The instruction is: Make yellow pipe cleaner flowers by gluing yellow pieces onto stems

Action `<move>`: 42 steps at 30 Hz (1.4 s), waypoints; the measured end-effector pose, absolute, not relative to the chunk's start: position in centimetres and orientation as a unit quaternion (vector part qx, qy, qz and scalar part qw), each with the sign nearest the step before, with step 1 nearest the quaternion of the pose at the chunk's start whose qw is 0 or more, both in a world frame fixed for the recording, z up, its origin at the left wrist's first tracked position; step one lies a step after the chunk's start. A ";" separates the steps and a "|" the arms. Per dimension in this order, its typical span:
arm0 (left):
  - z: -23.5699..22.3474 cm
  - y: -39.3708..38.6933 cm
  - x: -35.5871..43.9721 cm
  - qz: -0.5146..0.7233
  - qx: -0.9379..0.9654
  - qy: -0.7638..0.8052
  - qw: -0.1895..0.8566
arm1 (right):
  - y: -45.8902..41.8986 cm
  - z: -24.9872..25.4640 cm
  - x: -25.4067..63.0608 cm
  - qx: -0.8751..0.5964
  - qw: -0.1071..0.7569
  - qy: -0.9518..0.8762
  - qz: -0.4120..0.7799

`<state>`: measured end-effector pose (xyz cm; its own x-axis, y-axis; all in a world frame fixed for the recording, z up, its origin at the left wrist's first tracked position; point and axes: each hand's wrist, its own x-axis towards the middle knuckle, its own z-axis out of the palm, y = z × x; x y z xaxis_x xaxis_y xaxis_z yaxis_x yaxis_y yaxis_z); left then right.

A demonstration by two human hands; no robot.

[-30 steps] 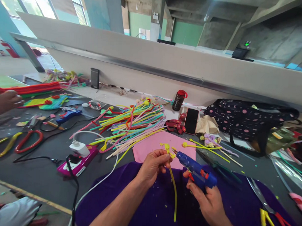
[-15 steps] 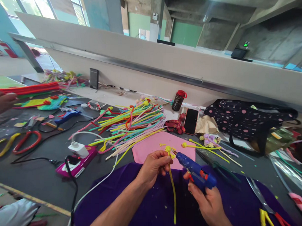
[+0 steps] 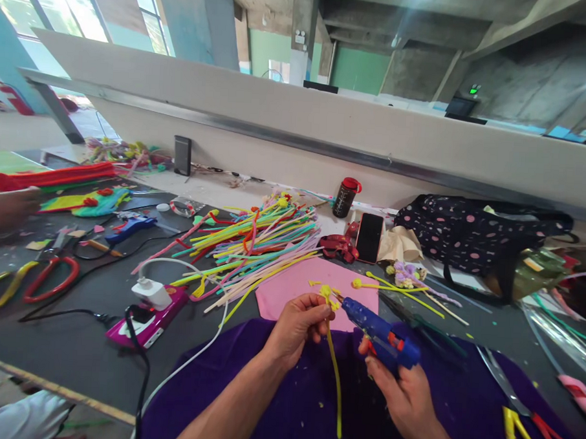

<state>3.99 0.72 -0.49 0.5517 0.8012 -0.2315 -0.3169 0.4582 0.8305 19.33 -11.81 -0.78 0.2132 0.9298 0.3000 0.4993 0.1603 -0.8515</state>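
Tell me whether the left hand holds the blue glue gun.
No, the right hand grips the blue glue gun, while the left hand pinches a yellow stem.

I am reading no words or numbers from here: the small, glowing green sign (image 3: pixel 474 89) and the white markings (image 3: pixel 341 199) on the dark, red-lidded cylindrical bottle (image 3: pixel 345 205) are appearing too small.

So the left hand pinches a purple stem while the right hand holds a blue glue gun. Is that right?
Not quite: the stem is yellow, not purple, as the head view shows. The left hand does pinch it, and the right hand does hold a blue glue gun.
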 end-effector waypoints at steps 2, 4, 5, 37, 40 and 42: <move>-0.4 0.7 4.0 0.354 0.381 0.320 0.792 | -11.7 -0.7 19.3 -0.606 0.485 -0.593 0.216; -0.4 0.7 4.0 0.355 0.380 0.321 0.791 | -11.7 -0.7 19.3 -0.606 0.482 -0.599 0.205; -0.4 0.7 4.0 0.355 0.381 0.321 0.791 | -11.6 -0.7 19.3 -0.606 0.481 -0.601 0.198; -0.3 0.6 4.0 0.361 0.394 0.325 0.780 | -11.5 -1.6 19.6 -0.634 0.436 -0.629 0.112; -0.2 0.6 3.9 0.361 0.393 0.327 0.780 | -11.5 -1.8 19.7 -0.632 0.432 -0.633 0.110; -0.2 0.6 3.9 0.360 0.392 0.330 0.780 | -11.5 -2.0 19.7 -0.628 0.435 -0.637 0.105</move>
